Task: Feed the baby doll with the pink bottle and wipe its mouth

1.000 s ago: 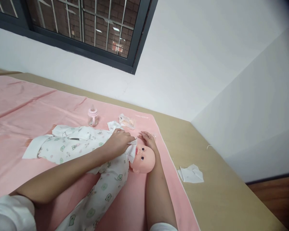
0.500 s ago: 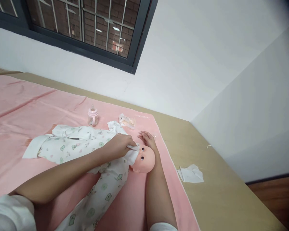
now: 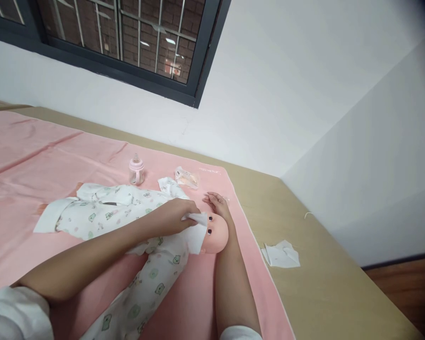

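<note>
A baby doll (image 3: 217, 233) lies on its back across the pink mat, dressed in a white outfit (image 3: 109, 212) with green animal prints. My left hand (image 3: 179, 215) is closed, pinching a white tissue (image 3: 197, 231) that covers the lower face of the doll. Beyond the doll's head, my right hand (image 3: 216, 204) rests palm up with loosely spread fingers and nothing in it. My right forearm lies against the crown of the head. Much of the doll's chest is hidden behind my left arm.
A pink-topped baby bottle (image 3: 136, 172) stands upright beyond the doll. Near it lies a clear plastic packet (image 3: 186, 178). The pink mat (image 3: 28, 156) covers part of a wooden surface (image 3: 326, 283), where another crumpled white tissue (image 3: 281, 254) lies. A wall and a barred window are behind.
The tissue now lies lower and flatter over the doll's mouth and cheek, and my left hand has shifted slightly. My right hand has stayed in place.
</note>
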Demonstrator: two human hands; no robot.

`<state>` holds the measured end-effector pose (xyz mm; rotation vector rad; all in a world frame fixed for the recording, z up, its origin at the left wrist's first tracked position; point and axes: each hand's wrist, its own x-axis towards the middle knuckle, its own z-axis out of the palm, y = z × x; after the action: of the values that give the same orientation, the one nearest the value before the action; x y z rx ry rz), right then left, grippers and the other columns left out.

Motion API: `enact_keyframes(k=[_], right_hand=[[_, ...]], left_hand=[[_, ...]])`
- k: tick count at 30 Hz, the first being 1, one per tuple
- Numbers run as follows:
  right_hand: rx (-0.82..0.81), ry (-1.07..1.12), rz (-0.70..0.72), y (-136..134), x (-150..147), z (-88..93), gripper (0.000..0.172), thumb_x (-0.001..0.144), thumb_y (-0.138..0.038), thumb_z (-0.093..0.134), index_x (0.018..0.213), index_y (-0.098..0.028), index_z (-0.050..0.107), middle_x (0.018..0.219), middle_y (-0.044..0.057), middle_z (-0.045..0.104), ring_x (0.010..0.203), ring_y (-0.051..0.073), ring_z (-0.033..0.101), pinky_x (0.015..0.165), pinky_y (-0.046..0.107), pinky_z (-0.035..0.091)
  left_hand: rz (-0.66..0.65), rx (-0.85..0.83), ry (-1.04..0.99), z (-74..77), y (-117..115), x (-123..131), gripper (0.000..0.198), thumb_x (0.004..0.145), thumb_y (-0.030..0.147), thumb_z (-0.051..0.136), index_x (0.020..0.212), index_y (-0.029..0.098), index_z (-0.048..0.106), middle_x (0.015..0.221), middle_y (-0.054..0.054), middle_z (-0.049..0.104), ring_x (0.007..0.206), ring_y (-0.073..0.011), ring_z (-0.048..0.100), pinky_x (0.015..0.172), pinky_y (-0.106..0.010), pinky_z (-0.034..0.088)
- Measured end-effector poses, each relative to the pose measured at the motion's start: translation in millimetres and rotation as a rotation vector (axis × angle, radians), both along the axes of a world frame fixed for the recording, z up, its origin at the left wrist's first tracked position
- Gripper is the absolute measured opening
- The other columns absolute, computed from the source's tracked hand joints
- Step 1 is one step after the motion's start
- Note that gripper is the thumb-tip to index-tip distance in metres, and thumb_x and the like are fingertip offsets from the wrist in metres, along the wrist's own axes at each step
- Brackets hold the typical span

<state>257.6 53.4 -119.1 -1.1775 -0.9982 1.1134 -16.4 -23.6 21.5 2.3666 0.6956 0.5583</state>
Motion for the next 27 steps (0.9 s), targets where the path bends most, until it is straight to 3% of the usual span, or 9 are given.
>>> enact_keyframes(k=[3,6,10,15,18,23,27], right_hand=[[-0.004,-0.006,-0.004,-0.7,-0.6,1.5,0.038,0.061,-0.043,0.076,0.091,-0.020,0.065,0.083,0.003,0.071,0.082,0.017,0.068,0.097,0.037,0.047],[-0.015,-0.011,-0.007,-2.1,-2.2,3.8,0.040,0.060,-0.043,0.077,0.090,-0.020,0.065,0.082,0.003,0.070,0.082,0.017,0.068,0.096,0.037,0.047],[-0.012,-0.015,-0.006,-4.2,-5.4,6.5,0.037,0.064,-0.041,0.075,0.092,-0.019,0.065,0.082,0.002,0.069,0.082,0.015,0.066,0.095,0.035,0.047],[-0.003,-0.116,-0.017,-6.4,-5.3,8.7,0.035,0.087,-0.039,0.057,0.113,-0.016,0.057,0.111,0.007,0.061,0.096,0.017,0.061,0.087,0.038,0.051],[-0.015,-0.130,-0.014,-8.2,-3.1,9.5,0.037,0.089,-0.037,0.054,0.119,-0.016,0.054,0.120,0.009,0.056,0.103,0.019,0.058,0.087,0.040,0.052],[-0.014,-0.130,-0.011,-7.7,-3.0,8.0,0.036,0.090,-0.037,0.053,0.118,-0.016,0.054,0.118,0.008,0.057,0.102,0.018,0.059,0.086,0.040,0.052],[-0.028,-0.076,-0.004,-3.2,-3.4,5.1,0.032,0.077,-0.039,0.067,0.099,-0.017,0.062,0.092,0.005,0.067,0.087,0.016,0.064,0.092,0.037,0.049]], left_hand=[[-0.042,0.035,0.038,0.7,-5.0,-2.9,0.016,0.080,0.011,0.048,0.076,0.020,0.061,0.084,0.002,0.064,0.077,-0.0148,0.057,0.066,-0.024,0.038],[0.005,0.095,0.081,-4.5,-3.5,-1.6,0.017,0.081,0.012,0.047,0.081,0.020,0.061,0.086,0.001,0.063,0.082,-0.0160,0.057,0.069,-0.025,0.039],[0.057,0.225,0.186,-8.7,-1.9,2.0,0.010,0.077,0.011,0.047,0.071,0.017,0.054,0.077,-0.001,0.062,0.073,-0.0171,0.056,0.065,-0.027,0.038],[0.122,0.326,0.207,-9.2,-4.1,6.5,0.009,0.079,0.020,0.052,0.071,0.017,0.052,0.075,-0.003,0.063,0.072,-0.0187,0.057,0.071,-0.031,0.040],[0.137,0.328,0.228,-12.6,-2.3,9.5,0.012,0.081,0.025,0.053,0.073,0.017,0.056,0.078,-0.004,0.065,0.075,-0.0210,0.059,0.074,-0.034,0.041],[0.138,0.333,0.248,-17.9,2.2,12.2,0.015,0.085,0.026,0.051,0.076,0.016,0.059,0.082,-0.005,0.066,0.081,-0.0238,0.061,0.079,-0.037,0.042],[0.165,0.361,0.249,-20.0,3.5,12.3,0.015,0.084,0.028,0.053,0.078,0.017,0.060,0.081,-0.006,0.066,0.082,-0.0246,0.061,0.079,-0.038,0.041]])
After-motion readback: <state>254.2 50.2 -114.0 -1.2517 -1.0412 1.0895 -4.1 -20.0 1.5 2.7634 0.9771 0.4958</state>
